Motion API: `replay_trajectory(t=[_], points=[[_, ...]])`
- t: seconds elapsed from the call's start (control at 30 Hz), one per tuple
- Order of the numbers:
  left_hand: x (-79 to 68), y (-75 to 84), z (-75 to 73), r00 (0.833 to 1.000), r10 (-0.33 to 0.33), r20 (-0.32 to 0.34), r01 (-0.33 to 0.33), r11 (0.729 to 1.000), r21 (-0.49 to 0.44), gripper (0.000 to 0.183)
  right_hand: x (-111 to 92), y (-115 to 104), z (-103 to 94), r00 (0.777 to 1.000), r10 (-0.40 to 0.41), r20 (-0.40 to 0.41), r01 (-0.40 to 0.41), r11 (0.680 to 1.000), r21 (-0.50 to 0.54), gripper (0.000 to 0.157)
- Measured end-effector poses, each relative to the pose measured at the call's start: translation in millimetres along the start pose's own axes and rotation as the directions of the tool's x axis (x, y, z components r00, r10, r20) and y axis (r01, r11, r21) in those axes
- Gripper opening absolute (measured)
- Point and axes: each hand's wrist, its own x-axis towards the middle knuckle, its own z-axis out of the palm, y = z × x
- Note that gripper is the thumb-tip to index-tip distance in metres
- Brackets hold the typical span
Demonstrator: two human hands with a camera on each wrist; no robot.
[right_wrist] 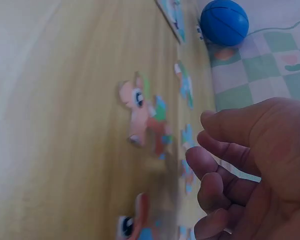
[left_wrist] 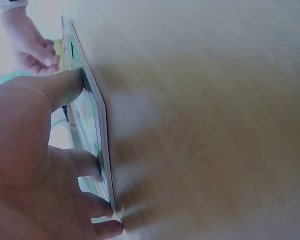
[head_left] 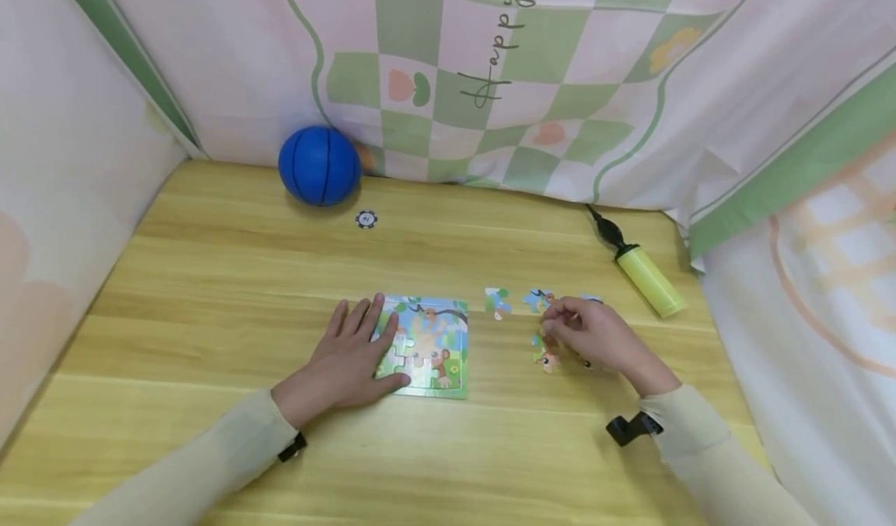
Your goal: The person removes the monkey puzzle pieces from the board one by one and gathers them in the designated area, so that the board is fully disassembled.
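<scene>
My left hand (head_left: 353, 355) lies with spread fingers over the left side of a jigsaw puzzle board (head_left: 455, 392). Thumb and fingertips touch the board's edge in the left wrist view. The board shows a monkey scene with some pieces fitted. To the right, my right hand (head_left: 591, 335) hovers over loose puzzle pieces, its fingers loosely bent with nothing between them in the right wrist view. Below it lies a piece with an animal face (right_wrist: 138, 102). Another piece with an eye (right_wrist: 127, 225) is partly cut off by the frame. Beyond are a blue-and-green piece (head_left: 498, 302) and a branch piece (head_left: 537, 300).
A blue ball (head_left: 320, 166) sits at the back left against the patterned cloth (head_left: 483, 137). Near it lies a round chip (head_left: 366, 219). A yellow-green hand pump (head_left: 647, 277) with a black nozzle lies at the right, beyond my right hand.
</scene>
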Motion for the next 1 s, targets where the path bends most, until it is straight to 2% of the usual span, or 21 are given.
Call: replay_trajectory(t=[0.2,0.43,0.63,0.8,1.0], points=[[-2.3,-3.6,-1.3,1.000,0.009,-0.019,-0.009,1.000,-0.009,0.093,22,-24,-0.2,0.999,-0.039,0.019,0.038,0.998,0.044,0.026],[-3.0,-12.1,-4.3,0.998,0.003,-0.066,-0.007,0.999,-0.046,0.097,58,-76,15.9,0.987,-0.149,0.068,0.141,0.985,0.100,0.026],[-3.7,-21.3,-7.6,0.998,-0.040,-0.043,0.039,0.999,-0.024,0.100,77,-115,41.6,0.938,-0.289,0.190,0.275,0.957,0.097,0.026],[-5.3,-25.6,-7.5,0.999,-0.043,-0.017,0.043,0.999,-0.025,0.097,85,-133,64.7,0.897,-0.350,0.270,0.362,0.932,0.005,0.038],[-7.2,-27.3,-6.5,0.999,-0.041,-0.028,0.039,0.998,-0.042,0.097,88,-141,83.2,0.830,-0.435,0.350,0.464,0.886,-0.001,0.017]])
